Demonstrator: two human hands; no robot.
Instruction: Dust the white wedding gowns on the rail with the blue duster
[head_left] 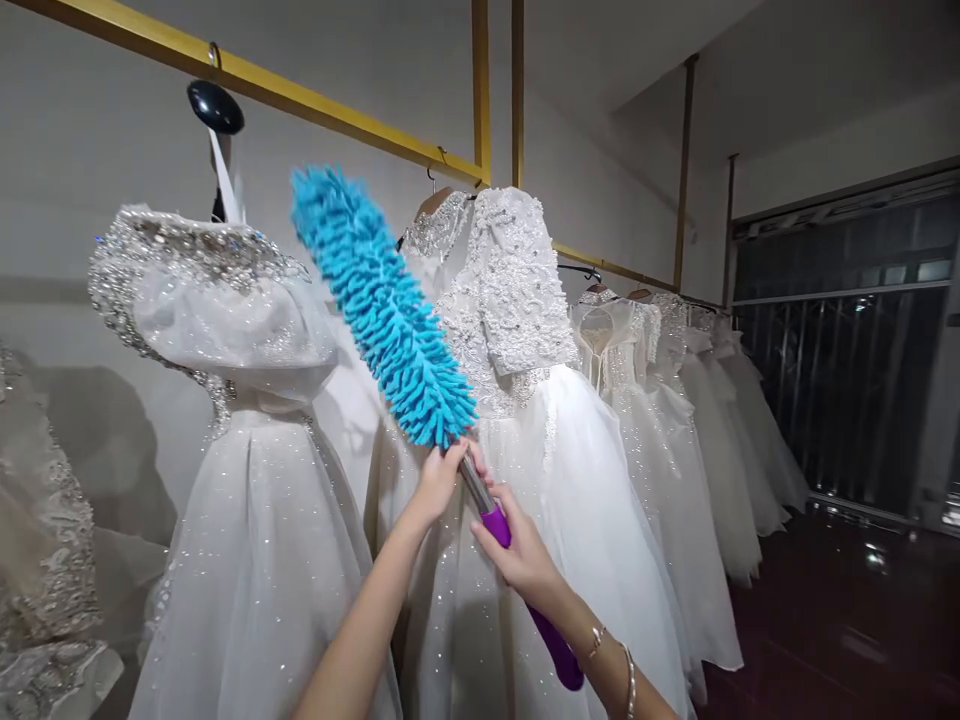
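Blue duster (pixel 384 308) gripped by both hands (pixel 480 520), white gowns (pixel 525 400) crowding behind

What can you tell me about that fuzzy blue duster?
The duster has a bright blue head of soft, noodle-like tufts, a silver metal neck and a purple handle. It tilts up to the left, in front of white sparkly dresses. The right hand grips the handle; the left hand pinches the neck below the fluff.
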